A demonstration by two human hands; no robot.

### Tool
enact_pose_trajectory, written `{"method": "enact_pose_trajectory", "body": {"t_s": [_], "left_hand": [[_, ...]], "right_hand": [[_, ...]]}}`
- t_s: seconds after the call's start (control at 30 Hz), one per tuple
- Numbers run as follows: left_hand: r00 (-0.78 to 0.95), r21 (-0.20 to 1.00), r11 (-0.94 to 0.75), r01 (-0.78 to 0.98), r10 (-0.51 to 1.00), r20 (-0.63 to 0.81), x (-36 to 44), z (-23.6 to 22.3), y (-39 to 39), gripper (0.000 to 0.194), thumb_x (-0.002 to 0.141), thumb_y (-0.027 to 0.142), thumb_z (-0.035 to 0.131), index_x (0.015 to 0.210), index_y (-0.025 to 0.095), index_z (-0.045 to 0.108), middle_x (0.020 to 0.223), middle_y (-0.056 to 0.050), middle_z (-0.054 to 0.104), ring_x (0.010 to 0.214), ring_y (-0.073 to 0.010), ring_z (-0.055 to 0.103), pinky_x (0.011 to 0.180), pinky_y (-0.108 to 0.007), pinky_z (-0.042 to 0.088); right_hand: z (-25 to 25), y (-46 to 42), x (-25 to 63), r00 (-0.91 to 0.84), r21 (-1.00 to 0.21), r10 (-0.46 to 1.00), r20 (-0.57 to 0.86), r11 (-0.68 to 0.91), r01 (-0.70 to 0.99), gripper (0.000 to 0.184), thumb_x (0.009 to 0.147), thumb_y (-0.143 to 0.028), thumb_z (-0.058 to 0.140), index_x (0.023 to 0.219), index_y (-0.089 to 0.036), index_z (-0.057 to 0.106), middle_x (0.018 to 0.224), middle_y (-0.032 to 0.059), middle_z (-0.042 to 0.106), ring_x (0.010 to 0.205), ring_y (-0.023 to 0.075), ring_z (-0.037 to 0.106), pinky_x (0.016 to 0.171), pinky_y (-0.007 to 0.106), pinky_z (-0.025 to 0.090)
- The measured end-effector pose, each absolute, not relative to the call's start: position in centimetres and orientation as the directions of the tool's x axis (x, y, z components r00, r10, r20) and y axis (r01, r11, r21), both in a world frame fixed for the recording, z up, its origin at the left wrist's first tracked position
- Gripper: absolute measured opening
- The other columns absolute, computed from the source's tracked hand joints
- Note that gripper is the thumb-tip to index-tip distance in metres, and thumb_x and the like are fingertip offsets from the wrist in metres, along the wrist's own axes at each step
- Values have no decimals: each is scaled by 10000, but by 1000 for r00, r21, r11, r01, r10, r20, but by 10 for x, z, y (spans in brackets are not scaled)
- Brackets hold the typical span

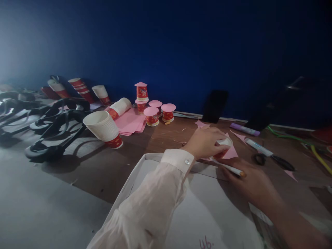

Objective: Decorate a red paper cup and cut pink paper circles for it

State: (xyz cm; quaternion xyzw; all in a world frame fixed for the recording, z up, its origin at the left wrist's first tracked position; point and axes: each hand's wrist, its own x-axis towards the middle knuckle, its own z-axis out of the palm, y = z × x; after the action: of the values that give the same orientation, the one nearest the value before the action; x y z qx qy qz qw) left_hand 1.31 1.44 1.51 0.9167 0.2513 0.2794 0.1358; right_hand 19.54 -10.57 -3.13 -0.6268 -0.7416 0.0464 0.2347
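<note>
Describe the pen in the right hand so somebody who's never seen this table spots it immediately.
Start with the big white box in front of the person. By its far right corner, the right hand holds a slim white pen. Its orange-brown end sets it apart from the purple tube lying on the table beyond.

Single view, head-worn. Looks forward and down over the table [124, 166] at the blue wall [166, 41], which fills the upper part; wall's base line slopes down rightward. Sleeve [150, 193] close to lens at bottom; left hand [204, 141] and right hand [249, 176] right of centre.
</note>
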Motion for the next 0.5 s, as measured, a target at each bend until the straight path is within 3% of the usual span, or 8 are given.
{"method": "enact_pose_trajectory", "body": {"t_s": [0.17, 0.33, 0.5], "left_hand": [[729, 376, -841, 390, 531, 431, 14, 14, 16, 206, 949, 379, 640, 994, 240, 785, 1256, -42, 755, 1210, -213, 647, 1098, -359, 442], [718, 382, -830, 405, 548, 429, 14, 12, 16, 278, 951, 407, 652, 1114, 221, 779, 1295, -66, 742, 1243, -223, 638, 1109, -370, 443], [720, 381, -841, 383, 531, 447, 14, 11, 17, 232, 943, 385, 660, 1052, 226, 790, 1268, -57, 753, 1215, -224, 649, 1081, -365, 457]], "right_hand": [[-27, -107, 201, -117, -380, 955, 273, 218, 899, 315, 954, -526, 535, 978, -339, 787, 954, 31, 773, 824, 254, 758, 629, 348, 553], [-29, -108, 205, -123, -368, 954, 273, 222, 903, 306, 969, -489, 520, 1119, -404, 773, 967, 13, 774, 862, 258, 760, 633, 358, 567], [-25, -108, 202, -126, -410, 952, 279, 237, 881, 301, 947, -489, 542, 1058, -354, 787, 896, 19, 766, 815, 255, 752, 658, 370, 576]]}}
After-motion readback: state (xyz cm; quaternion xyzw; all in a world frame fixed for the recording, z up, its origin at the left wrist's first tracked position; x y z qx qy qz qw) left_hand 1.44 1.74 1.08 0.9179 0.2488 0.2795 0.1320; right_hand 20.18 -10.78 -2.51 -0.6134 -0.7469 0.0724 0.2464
